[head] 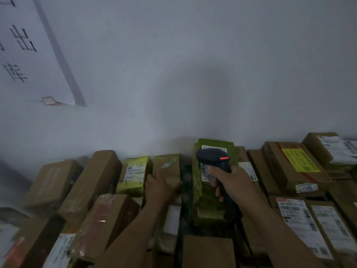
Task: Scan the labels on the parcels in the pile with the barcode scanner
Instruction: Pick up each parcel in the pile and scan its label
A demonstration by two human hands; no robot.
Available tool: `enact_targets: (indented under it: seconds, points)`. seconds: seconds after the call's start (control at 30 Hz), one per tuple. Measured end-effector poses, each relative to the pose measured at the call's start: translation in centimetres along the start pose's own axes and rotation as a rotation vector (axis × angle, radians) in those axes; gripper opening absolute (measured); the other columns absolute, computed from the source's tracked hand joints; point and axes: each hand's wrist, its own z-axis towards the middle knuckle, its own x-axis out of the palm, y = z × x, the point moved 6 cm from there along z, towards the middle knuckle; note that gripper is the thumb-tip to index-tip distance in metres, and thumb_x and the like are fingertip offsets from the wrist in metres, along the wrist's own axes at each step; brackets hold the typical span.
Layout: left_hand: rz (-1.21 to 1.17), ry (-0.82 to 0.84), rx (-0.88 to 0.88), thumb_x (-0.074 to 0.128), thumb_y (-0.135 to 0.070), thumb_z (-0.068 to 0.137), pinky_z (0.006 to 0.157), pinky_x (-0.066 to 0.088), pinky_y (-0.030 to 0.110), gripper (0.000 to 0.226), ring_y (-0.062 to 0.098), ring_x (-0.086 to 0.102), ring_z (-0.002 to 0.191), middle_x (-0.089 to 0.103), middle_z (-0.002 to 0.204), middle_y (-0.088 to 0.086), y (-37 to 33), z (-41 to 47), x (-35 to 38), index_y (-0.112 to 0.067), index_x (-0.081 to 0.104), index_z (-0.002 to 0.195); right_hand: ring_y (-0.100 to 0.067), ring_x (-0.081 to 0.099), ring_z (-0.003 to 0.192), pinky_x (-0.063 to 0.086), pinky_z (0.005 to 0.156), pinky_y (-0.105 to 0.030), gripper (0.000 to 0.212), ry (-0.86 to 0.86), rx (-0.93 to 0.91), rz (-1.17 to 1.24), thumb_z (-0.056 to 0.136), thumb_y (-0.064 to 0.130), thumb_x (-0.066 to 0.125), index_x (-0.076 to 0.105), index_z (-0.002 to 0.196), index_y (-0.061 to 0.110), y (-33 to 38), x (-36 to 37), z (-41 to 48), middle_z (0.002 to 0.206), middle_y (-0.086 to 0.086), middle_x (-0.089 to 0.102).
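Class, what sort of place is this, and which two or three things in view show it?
Probably a courier depot or parcel storeroom: labelled cardboard parcels piled against the wall, a barcode scanner in the right hand, and a handwritten paper sign on the wall.

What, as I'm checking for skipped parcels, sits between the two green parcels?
In the head view, a brown parcel, with the left hand touching it.

The scanner (212,157) head is covering the mid part of the label on the green parcel (204,202). The right hand (229,182) is hiding most of the handle. Print on every label, e.g. the long white label (301,225) nr the pile's right edge, is blurring out and can't be read. Parcels along the pile's front, left & right edges are running out of frame. The wall sheet (29,55) is being cut off top-left. The surface under the pile is lying fully hidden.
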Motion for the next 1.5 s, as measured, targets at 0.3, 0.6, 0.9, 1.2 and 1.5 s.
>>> enact_targets:
  seconds: [0.3,0.6,0.9,1.2,1.5]
  points:
    - [-0.056,-0.047,-0.047,0.069,-0.064,0.072,0.102,0.038,0.046,0.104,0.038,0.039,0.120,0.029,0.135,0.019,-0.4,0.8,0.6,-0.024,0.014,0.150,-0.023,0.060,0.052,0.051,0.054,-0.033,0.034,-0.033,-0.048,-0.073,0.090,0.038,0.065,0.064,0.079,0.006,0.0,-0.8,-0.3,0.060,-0.008,0.065]
    - [-0.392,-0.233,0.198,0.078,-0.044,0.075,0.102,0.044,0.045,0.097,0.034,0.032,0.132,0.026,0.146,0.010,-3.2,-7.3,-8.5,-0.034,0.020,0.152,-0.018,0.055,0.047,0.047,0.044,-0.029,0.024,-0.004,-0.077,0.156,0.092,0.025,0.065,0.062,0.087,0.001,4.5,-1.0,-6.7,0.063,-0.008,0.062]
    - [-0.899,-0.007,0.365,0.073,-0.037,0.083,0.092,0.052,0.028,0.067,0.011,0.057,0.118,0.056,0.134,-0.008,-4.1,-23.4,-16.5,-0.037,0.044,0.143,-0.020,0.071,0.075,0.055,0.074,-0.035,0.018,-0.088,-0.039,0.479,0.088,0.033,0.067,0.069,0.093,0.016,4.6,-0.7,-18.3,0.079,-0.002,0.075]
    - [-1.289,0.264,0.233,0.056,-0.020,0.093,0.094,0.051,0.042,0.020,0.014,0.068,0.098,0.073,0.108,0.000,-0.9,-30.5,-17.8,-0.023,0.064,0.111,-0.025,0.071,0.087,0.053,0.083,-0.041,0.049,0.004,-0.020,0.680,0.070,0.045,0.070,0.067,0.111,0.018,4.2,1.9,-27.5,0.092,-0.006,0.076]
    - [-0.927,0.131,0.287,0.052,-0.050,0.092,0.093,0.050,0.032,0.050,0.012,0.056,0.114,0.053,0.128,-0.006,1.6,-33.5,-20.5,-0.029,0.047,0.138,-0.026,0.066,0.088,0.049,0.078,-0.037,0.043,-0.022,-0.141,0.443,0.067,0.043,0.071,0.070,0.096,0.011,5.3,3.3,-31.0,0.092,-0.008,0.072]
